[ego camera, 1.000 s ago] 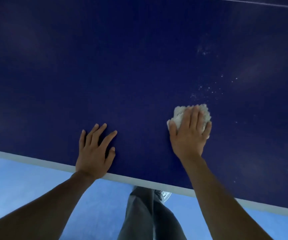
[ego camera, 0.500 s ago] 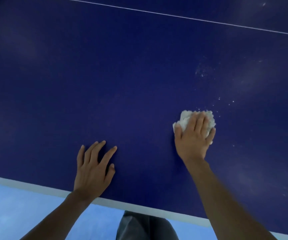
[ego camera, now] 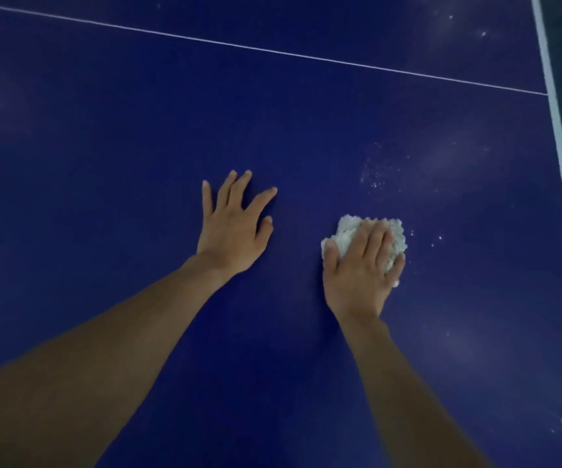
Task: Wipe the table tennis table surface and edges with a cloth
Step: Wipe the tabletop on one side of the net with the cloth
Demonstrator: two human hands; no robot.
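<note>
Left hand point(ego camera: 232, 231) is laid flat on the blue counter point(ego camera: 137, 146), fingers spread and straight, nothing held; it is judged to serve as a brace. Right hand point(ego camera: 360, 268) is pressed down on a bunched white cloth point(ego camera: 348, 231), fingers bent over the wad, thumb and little finger hugging its sides. The cloth is set on the counter just right of the left hand, well short of the white edge stripe point(ego camera: 559, 146). White specks point(ego camera: 374, 177) are seen just beyond the cloth; more of them are scattered beside it toward the stripe, past the thin centre line point(ego camera: 272, 52), and at lower right. Progress is judged partial: surface wiping is under way, speckled patches are left to be covered, no edge is being touched, and which parts are finished cannot be told
</note>
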